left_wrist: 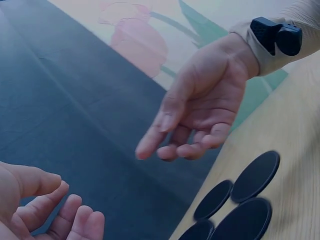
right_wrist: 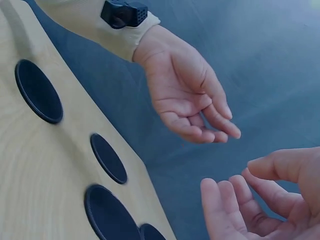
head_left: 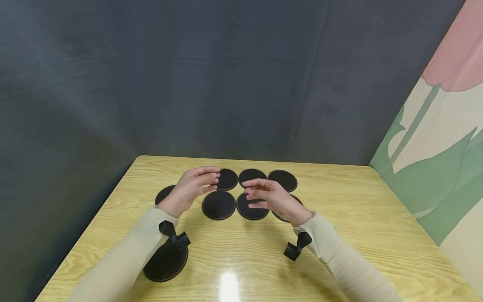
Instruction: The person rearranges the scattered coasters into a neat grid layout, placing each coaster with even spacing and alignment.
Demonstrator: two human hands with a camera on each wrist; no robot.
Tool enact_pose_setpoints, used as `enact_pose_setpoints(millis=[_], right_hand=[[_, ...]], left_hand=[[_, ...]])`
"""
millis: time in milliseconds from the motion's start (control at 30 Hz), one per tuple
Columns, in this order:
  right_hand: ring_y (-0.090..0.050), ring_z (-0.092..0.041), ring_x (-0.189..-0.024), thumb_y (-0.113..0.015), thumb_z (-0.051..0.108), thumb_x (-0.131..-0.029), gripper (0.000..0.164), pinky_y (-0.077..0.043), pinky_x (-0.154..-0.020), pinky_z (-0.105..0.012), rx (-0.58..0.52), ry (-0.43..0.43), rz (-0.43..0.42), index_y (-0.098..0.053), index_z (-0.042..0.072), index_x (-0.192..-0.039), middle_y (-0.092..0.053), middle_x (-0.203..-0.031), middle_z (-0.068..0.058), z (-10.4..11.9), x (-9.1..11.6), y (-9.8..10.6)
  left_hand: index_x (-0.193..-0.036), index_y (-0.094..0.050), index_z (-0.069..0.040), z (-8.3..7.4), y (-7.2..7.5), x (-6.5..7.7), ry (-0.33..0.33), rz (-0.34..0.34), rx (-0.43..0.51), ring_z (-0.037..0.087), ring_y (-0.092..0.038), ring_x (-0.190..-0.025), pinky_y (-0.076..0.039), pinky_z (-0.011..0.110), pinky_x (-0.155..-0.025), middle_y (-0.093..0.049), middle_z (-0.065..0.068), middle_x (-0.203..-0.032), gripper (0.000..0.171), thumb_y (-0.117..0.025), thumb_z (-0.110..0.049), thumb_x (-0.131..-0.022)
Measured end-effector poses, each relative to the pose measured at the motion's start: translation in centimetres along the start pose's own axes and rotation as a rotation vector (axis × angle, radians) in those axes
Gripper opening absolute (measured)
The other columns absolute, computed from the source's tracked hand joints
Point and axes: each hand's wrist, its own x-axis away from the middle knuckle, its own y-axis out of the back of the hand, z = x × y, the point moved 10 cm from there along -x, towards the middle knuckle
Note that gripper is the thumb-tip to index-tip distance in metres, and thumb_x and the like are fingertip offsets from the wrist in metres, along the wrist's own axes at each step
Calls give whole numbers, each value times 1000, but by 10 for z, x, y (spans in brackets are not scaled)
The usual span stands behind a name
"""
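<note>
My left hand (head_left: 190, 188) hovers over the table with loosely bent fingers and holds nothing. Facing it, my right hand (head_left: 275, 198) hangs in the air, its fingers also relaxed around nothing. Several flat black round discs, which look like coasters, lie on the table below. Some form two rows, with one disc (head_left: 219, 205) at the near left and another disc (head_left: 283, 180) at the far right. Apart from these, one disc (head_left: 164, 193) lies partly behind my left hand, and a disc (head_left: 166, 262) nearer me is partly covered by the left wrist's camera.
The light wooden table (head_left: 362, 226) ends at a dark cloth (head_left: 226, 84) behind and on the left. A wall (head_left: 434, 167) painted with a pink flower and green leaves stands at the right. Both wrists wear small black cameras.
</note>
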Motion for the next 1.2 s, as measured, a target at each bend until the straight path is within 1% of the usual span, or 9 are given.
enact_pose_setpoints(millis=[200,300,467,567,700,833,1000,1100,1200], right_hand=[[-61,-17,-97,-55,6,-97,40,-57,-86,-34,-13,-5,34,-49,-5,-135,-58,-110,-4,-7,-15,-22],[-61,-16,-96,-54,5,-97,40,-57,-87,-35,-10,-3,42,-49,-4,-136,-57,-116,-12,-10,-26,-32],[-61,-16,-99,-53,6,-98,38,-56,-89,-35,3,1,34,-50,-2,-135,-51,-129,-22,-18,-50,-47],[-61,-24,-106,-53,8,-99,38,-56,-91,-36,6,-2,21,-51,-2,-135,-54,-128,-17,-24,-64,-56],[-53,-39,-119,-52,8,-100,38,-55,-93,-37,-9,-17,9,-49,-2,-136,-56,-123,-13,-32,-83,-69],[-49,-43,-123,-51,8,-100,37,-53,-95,-40,-31,-33,8,-50,-1,-135,-55,-123,-17,-39,-101,-80],[-47,-42,-127,-49,8,-100,39,-47,-102,-47,-45,-51,34,-48,-1,-137,-47,-137,-26,-46,-120,-96],[-46,-41,-129,-48,8,-100,41,-44,-105,-49,-52,-86,50,-46,-2,-139,-43,-142,-26,-53,-129,-106],[-49,-37,-128,-47,8,-100,41,-45,-104,-48,-35,-131,52,-46,0,-140,-44,-143,-23,-62,-137,-113]], left_hand=[[-138,-47,5,-3,41,23,1,-44,-54,7,-61,-98,-53,24,-91,-60,-3,-115,48,-60,-16,-96],[-139,-46,5,0,60,29,-3,-71,-56,6,-62,-97,-54,22,-89,-60,-6,-112,49,-59,-18,-97],[-142,-43,3,12,91,31,12,-133,-63,4,-62,-97,-54,22,-89,-60,-9,-110,51,-57,-22,-99],[-143,-42,1,22,108,31,35,-170,-65,2,-61,-96,-54,21,-89,-58,-9,-112,53,-57,-23,-99],[-145,-40,0,34,129,33,59,-210,-47,2,-61,-94,-53,21,-90,-57,-10,-109,54,-56,-22,-99],[-147,-37,0,45,145,32,93,-240,-61,3,-58,-96,-51,24,-96,-55,-4,-119,55,-55,-23,-100],[-149,-34,0,58,158,29,148,-261,-101,23,-49,-123,-47,27,-102,-36,16,-148,55,-51,-22,-101],[-150,-31,0,67,166,27,176,-272,-105,33,-37,-137,-45,29,-105,-27,20,-154,54,-48,-19,-102],[-150,-30,1,75,174,27,204,-279,-121,35,-34,-139,-45,30,-105,-25,20,-156,54,-46,-19,-103]])
